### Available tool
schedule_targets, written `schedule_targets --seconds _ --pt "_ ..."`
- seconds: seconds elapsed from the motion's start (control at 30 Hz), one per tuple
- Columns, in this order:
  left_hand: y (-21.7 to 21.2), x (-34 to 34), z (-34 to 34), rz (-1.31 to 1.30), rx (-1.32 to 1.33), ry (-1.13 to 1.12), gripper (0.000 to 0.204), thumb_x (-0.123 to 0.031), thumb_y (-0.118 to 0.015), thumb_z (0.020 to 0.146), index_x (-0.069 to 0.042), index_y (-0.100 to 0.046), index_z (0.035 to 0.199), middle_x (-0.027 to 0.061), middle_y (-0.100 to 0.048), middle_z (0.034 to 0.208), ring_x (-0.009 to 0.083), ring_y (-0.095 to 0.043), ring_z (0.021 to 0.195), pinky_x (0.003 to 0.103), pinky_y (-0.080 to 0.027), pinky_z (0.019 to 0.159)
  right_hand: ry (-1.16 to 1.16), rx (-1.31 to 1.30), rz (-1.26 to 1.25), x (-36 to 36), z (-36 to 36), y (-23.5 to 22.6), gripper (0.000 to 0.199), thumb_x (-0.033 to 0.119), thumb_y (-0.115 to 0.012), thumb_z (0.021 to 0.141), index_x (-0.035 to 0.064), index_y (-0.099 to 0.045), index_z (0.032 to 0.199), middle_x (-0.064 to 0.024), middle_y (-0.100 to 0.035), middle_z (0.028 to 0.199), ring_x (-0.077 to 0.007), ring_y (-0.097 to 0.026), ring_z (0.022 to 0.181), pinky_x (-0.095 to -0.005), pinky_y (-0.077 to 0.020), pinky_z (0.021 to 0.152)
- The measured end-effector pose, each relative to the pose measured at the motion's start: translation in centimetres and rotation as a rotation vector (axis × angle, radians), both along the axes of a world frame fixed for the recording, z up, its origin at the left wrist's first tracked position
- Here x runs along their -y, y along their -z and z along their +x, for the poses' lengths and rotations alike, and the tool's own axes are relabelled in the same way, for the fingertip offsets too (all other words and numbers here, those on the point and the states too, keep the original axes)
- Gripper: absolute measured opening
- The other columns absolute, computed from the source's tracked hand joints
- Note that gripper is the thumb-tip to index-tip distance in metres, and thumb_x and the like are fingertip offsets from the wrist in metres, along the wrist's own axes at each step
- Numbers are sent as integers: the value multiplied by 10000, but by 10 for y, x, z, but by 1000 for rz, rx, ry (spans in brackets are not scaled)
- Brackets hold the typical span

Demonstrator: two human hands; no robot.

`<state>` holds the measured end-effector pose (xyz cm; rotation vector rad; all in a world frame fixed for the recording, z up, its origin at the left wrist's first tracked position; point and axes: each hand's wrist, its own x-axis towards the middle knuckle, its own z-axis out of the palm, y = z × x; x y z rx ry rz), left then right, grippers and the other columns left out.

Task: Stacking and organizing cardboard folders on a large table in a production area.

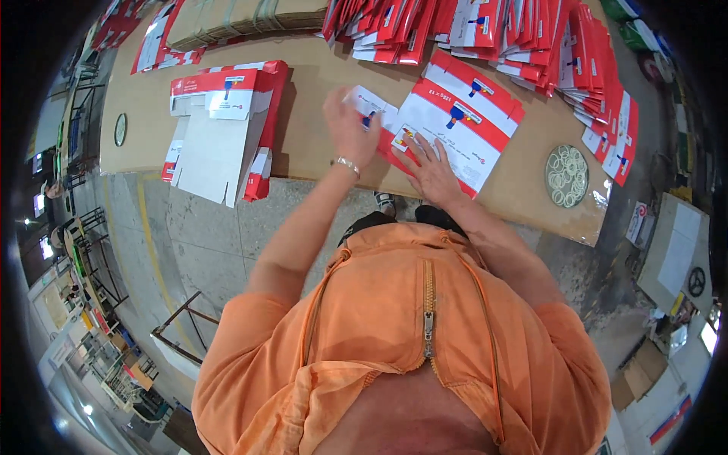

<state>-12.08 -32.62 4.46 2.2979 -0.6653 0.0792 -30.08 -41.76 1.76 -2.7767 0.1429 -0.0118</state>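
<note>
Forward — left hand (353,129) at the carton (464,114), right hand (436,173) palm-down.

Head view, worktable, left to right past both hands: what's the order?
Small greenish round item → red-and-white carton with a bare white panel → left hand → right hand → pale rings.

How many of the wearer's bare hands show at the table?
2. The left hand is at the white flap; the right hand lies spread on the red-and-white carton. Neither is hidden, though the left one's fingertips are hard to make out.
</note>
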Motion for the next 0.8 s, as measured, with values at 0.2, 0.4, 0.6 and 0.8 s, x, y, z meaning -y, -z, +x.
schedule_targets --seconds 0.2,0.4,0.6,0.8 --pt "41 16 3 490 180 651 596 -447 -536 848 -122 -432 1337 148 -360 1400 329 -242 1349 543 -129 1100 -4 0 -100 -9 3 12 510 218 -519 843 268 -436 1344 -82 -317 1451 -273 -268 1352 -543 -196 1084" --pt "50 25 8 579 234 681 620 -507 -462 867 -160 -393 1377 106 -363 1417 300 -273 1346 560 -131 1094 -49 -25 -101 -5 10 16 487 232 -523 840 224 -467 1323 -133 -363 1414 -294 -259 1360 -553 -176 1085" --pt "52 2 43 715 143 483 643 -558 -454 857 -167 -410 1366 98 -337 1440 314 -275 1339 587 -185 1059 53 -39 -42 0 -20 9 645 324 -633 763 261 -402 1362 -57 -342 1441 -267 -271 1346 -554 -193 1078" --pt "43 6 47 549 158 447 650 -513 -535 822 -157 -418 1353 114 -342 1431 326 -292 1328 553 -236 1051 30 -39 -104 6 -25 11 605 351 -619 792 249 -421 1354 -82 -335 1445 -295 -285 1336 -581 -201 1065"
